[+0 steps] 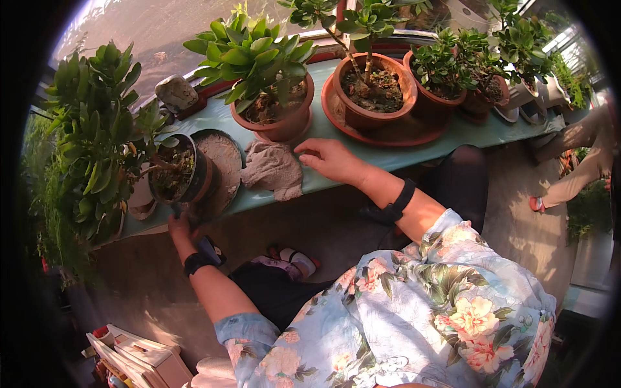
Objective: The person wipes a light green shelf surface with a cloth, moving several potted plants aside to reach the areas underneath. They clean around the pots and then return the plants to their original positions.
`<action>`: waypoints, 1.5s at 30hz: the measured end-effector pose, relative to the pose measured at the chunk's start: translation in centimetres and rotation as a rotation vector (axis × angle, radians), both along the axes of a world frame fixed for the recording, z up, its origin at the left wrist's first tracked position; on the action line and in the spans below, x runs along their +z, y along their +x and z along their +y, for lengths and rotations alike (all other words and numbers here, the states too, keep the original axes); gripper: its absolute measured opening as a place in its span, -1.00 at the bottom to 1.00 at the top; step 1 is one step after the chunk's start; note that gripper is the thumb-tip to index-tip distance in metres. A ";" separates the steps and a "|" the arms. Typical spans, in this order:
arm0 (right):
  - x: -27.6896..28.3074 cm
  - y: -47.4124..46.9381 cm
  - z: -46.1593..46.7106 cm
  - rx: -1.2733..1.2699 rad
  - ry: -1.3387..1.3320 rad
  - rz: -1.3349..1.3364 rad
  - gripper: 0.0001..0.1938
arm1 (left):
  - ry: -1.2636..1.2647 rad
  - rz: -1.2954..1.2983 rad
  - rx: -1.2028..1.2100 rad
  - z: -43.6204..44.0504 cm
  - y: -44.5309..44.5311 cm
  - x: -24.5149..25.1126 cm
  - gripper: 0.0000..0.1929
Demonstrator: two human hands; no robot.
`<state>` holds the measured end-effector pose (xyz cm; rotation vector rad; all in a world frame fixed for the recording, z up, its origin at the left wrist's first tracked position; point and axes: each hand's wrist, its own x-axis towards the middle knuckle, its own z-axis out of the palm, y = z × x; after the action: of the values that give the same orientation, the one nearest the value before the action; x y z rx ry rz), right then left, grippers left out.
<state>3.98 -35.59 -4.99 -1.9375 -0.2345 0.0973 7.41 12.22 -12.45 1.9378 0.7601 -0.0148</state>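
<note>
My right hand (335, 160) hovers just right of a crumpled, greyish-brown cloth (274, 169), its fingers loosely bent and holding nothing that I can see. The cloth lies near the front edge of a pale green shelf (257, 194). My left hand (181, 232) is at that edge, below a dark plant pot (187, 177); shadow hides what its fingers touch. This pot holds a leafy succulent (97, 165) that leans left. It stands tilted, next to a round, soil-stained saucer (225, 160). Behind the cloth, a terracotta pot (279, 128) carries a broad-leaved succulent (252, 53).
A larger terracotta pot (371, 109) stands on a wide saucer (327, 109), with more potted plants (436, 72) to its right. A stone (176, 94) sits by the window. Another person's leg (577, 177) shows at far right. A white plastic item (145, 359) is at lower left.
</note>
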 end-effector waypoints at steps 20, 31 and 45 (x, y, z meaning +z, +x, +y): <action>-2.1 11.1 14.7 -0.106 0.061 0.424 -0.52 | 0.699 0.161 -0.149 0.9 2.2 -1.1 -0.55; -2.4 12.0 16.5 0.018 -0.642 0.166 -0.71 | 0.424 0.070 -0.087 -2.5 0.3 4.3 -0.49; -1.3 5.0 5.9 -0.088 -0.090 -0.155 -0.66 | 0.551 -0.120 -0.156 2.8 -4.1 1.4 -0.64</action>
<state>9.00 -29.70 -6.26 -2.0443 -0.2501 -0.1024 3.26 15.06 -11.02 2.4906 0.5666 0.2365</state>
